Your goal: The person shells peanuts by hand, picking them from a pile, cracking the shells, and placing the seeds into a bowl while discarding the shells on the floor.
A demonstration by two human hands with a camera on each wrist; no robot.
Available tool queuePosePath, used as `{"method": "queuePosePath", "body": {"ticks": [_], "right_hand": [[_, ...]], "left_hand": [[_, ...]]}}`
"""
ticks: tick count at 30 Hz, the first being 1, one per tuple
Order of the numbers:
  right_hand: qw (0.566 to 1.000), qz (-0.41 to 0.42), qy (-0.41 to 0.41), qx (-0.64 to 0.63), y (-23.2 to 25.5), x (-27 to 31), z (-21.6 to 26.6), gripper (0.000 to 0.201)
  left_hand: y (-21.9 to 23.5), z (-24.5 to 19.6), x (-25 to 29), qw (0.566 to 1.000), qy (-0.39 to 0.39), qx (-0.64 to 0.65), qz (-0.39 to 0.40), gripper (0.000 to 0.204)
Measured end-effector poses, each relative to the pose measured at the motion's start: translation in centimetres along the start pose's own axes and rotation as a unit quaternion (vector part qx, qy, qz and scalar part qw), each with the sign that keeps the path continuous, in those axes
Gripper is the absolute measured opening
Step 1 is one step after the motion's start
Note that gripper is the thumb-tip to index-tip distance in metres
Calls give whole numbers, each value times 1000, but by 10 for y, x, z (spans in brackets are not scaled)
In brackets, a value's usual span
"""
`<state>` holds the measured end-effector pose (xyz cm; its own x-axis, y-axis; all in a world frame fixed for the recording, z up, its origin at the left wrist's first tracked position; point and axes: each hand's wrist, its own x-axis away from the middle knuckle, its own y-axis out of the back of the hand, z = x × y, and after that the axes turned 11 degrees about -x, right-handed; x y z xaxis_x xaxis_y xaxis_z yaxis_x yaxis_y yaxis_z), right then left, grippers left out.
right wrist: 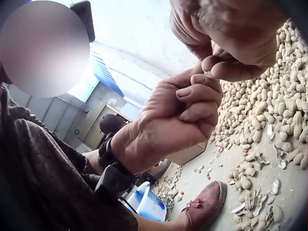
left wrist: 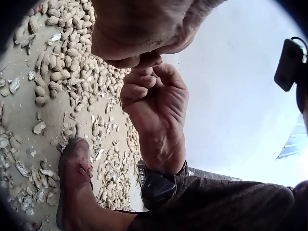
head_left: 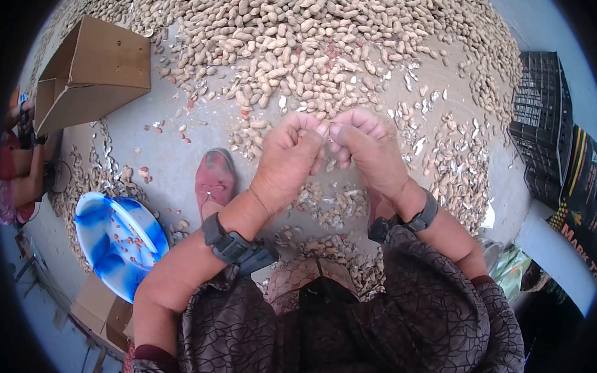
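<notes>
Both hands meet fingertip to fingertip over the peanut-strewn floor. My left hand (head_left: 288, 153) has its fingers curled and pinches one side of a small pale peanut (head_left: 327, 129), mostly hidden by the fingertips. From the other side my right hand (head_left: 373, 153) pinches it with thumb and curled fingers. In the left wrist view the right hand (left wrist: 156, 103) shows its curled fingers against the left fingertips. The right wrist view shows the left hand (right wrist: 168, 118) bent inward the same way. Below and ahead lies a large heap of unshelled peanuts (head_left: 304, 29).
A blue and white basin (head_left: 121, 272) holding shelled kernels stands at the left. Behind it is an open cardboard box (head_left: 112, 58). Broken shells (head_left: 337, 204) litter the floor around the red shoe (head_left: 215, 177). A black crate (head_left: 541, 109) stands at the right; another person sits far left.
</notes>
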<state>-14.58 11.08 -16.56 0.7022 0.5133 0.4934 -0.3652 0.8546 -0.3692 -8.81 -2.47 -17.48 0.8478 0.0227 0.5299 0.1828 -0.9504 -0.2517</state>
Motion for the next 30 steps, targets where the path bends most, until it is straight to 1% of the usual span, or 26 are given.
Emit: {"method": "queuePosePath", "body": {"ticks": [4, 6, 7, 9, 10, 12, 13, 15, 16, 18, 19, 21, 22, 23, 24, 25, 27, 28, 29, 30], "right_hand": [[1000, -5, 13, -8, -3, 0, 1, 16], [1000, 5, 9, -25, -5, 1, 6, 15], [1000, 4, 9, -25, -4, 0, 5, 15], [999, 13, 18, 37, -2, -1, 1, 13], [999, 13, 18, 37, -3, 0, 2, 13], [997, 0, 12, 74, -5, 2, 4, 11], [997, 1, 11, 74, -6, 3, 4, 11], [997, 5, 32, 68, -7, 3, 4, 11], [997, 6, 31, 68, -7, 4, 3, 11], [995, 24, 59, 81, -6, 4, 3, 10], [995, 25, 58, 81, -6, 5, 4, 10], [992, 32, 62, 107, -7, 7, 5, 9], [992, 33, 61, 107, -4, 6, 2, 9], [976, 42, 134, 166, -1, 5, -4, 8], [951, 50, 206, 223, 1, 3, -7, 7], [951, 51, 205, 223, 0, 3, -8, 7], [910, 117, 308, 251, -3, 2, -9, 6], [910, 118, 307, 251, -2, 1, -9, 6], [861, 166, 342, 339, 0, -1, -8, 4], [799, 211, 372, 422, 0, -2, -7, 2]], "left_hand": [[-4, -4, 1, 1000, 0, 1, -16, 7], [-4, -4, 3, 998, -8, -60, -25, 10], [-4, -3, 3, 998, -8, -60, -24, 10], [-4, 3, 2, 995, -23, -91, -24, 9], [-4, 5, 2, 995, -23, -91, -24, 9], [-5, 7, 3, 999, -17, -36, -23, 8], [-5, 6, 4, 999, -16, -35, -24, 8], [-4, 2, 4, 999, 29, 29, -14, 7], [-3, 3, 3, 999, 29, 30, -16, 7], [2, 4, 1, 994, 56, 87, 17, 9], [5, 6, 0, 994, 57, 88, 16, 9], [10, 9, -2, 981, 47, 159, 97, 12], [11, 9, -3, 981, 47, 161, 96, 12], [13, 9, -4, 978, 62, 165, 114, 14], [14, 8, -5, 974, 77, 169, 132, 17], [14, 9, -5, 974, 77, 170, 131, 17], [13, 10, -7, 977, 79, 152, 126, 19], [12, 9, -7, 977, 79, 153, 125, 19], [12, 7, -6, 980, 107, 132, 101, 19], [11, 5, -5, 982, 135, 110, 78, 20]]}}
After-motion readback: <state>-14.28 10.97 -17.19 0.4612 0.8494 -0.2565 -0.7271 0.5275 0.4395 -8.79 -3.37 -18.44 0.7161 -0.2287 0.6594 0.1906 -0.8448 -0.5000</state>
